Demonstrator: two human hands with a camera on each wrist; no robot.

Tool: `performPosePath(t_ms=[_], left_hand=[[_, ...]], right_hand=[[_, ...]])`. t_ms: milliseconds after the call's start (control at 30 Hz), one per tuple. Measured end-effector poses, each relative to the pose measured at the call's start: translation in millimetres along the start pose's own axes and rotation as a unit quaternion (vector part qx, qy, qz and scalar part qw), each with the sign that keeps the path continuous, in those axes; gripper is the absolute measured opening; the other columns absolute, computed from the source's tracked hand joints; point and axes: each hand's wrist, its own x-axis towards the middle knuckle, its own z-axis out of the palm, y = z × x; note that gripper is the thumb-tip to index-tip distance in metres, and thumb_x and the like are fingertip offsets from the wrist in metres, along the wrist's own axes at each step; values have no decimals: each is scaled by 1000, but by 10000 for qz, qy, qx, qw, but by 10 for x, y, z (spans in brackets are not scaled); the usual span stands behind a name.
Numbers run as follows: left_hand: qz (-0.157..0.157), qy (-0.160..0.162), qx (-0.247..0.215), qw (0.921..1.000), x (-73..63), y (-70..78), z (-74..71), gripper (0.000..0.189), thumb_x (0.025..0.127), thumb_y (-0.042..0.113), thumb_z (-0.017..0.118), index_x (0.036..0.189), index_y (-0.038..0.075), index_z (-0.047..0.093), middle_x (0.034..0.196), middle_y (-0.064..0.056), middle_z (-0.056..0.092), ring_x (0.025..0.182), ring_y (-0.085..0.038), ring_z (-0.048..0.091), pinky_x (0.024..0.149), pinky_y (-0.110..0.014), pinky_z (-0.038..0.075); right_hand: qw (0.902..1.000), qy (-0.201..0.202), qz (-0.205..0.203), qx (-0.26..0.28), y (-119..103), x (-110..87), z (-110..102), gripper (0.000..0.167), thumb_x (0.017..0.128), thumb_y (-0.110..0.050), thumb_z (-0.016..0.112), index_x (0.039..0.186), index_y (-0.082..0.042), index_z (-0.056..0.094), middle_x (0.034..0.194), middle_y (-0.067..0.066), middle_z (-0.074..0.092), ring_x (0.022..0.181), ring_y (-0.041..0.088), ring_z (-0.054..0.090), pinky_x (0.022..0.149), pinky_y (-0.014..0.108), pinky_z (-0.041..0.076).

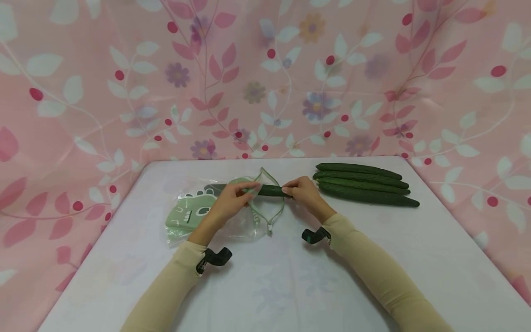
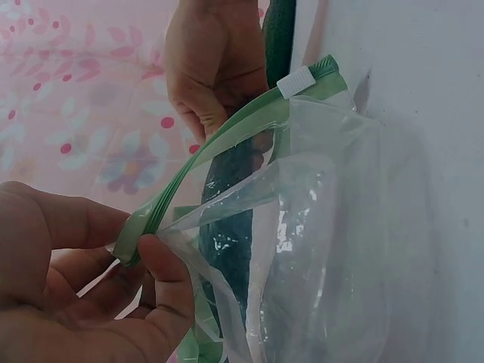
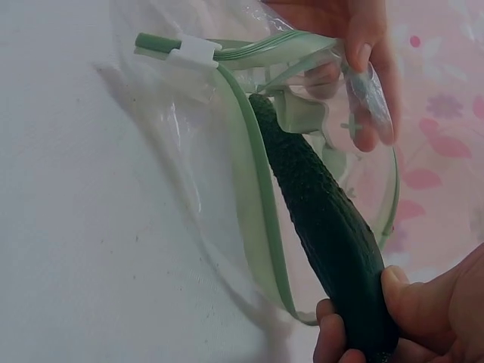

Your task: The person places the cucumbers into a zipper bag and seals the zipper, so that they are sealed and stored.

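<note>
A clear zip bag (image 1: 244, 226) with a green cartoon face lies on the table, its green-edged mouth spread toward the right. My left hand (image 1: 232, 198) pinches the bag's rim between thumb and fingers, as the left wrist view shows up close. A dark green cucumber (image 3: 325, 219) runs through the mouth, its far part inside the bag. Around the cucumber's outer end, my right hand (image 1: 304, 193) grips with thumb and fingers. The white zip slider (image 2: 296, 82) sits near one end of the green strip.
Several more cucumbers (image 1: 365, 184) lie side by side at the table's back right. A white cloth covers the table (image 1: 282, 286). Behind it hangs a pink floral curtain (image 1: 257, 83). Small black wrist cameras (image 1: 220, 256) stick out from both cuffs.
</note>
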Motion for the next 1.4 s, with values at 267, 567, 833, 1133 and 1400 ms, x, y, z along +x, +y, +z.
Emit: performPosePath(t_ms=[267,567,833,1133,1400], left_hand=[[-20,6,65,10000,-3,19,-2,37,102,5,64,137,12,71,131,-9,65,92,-26,61,85,-44,56],[-30,-136,-161,9998,-8,38,18,37,101,3,63,137,10,71,133,-7,66,93,-26,61,83,-38,56],[10,-240,-192,9995,-12,39,25,37,102,2,61,138,8,69,134,-7,66,95,-24,62,82,-33,56],[11,-303,-112,9995,-7,20,26,37,102,4,62,138,9,69,135,-6,64,94,-23,61,82,-35,56],[-19,-189,-335,9993,-9,36,18,41,101,0,59,141,8,67,141,-8,62,96,-26,61,83,-35,57]], right_hand=[[9997,233,63,7,-88,53,98,21,99,-12,72,112,3,79,95,12,75,79,22,64,66,28,50],[9991,422,90,26,-150,133,229,20,98,-12,73,109,4,80,95,12,76,85,20,64,68,25,48],[9983,451,257,250,-205,173,329,19,99,-10,72,108,4,79,90,12,75,78,21,67,66,25,49],[9967,676,344,292,-244,195,426,19,99,-10,73,109,4,80,86,13,75,64,15,65,56,21,48],[9982,254,302,453,-180,209,348,18,96,-12,77,108,2,77,97,14,75,78,27,73,63,27,54]])
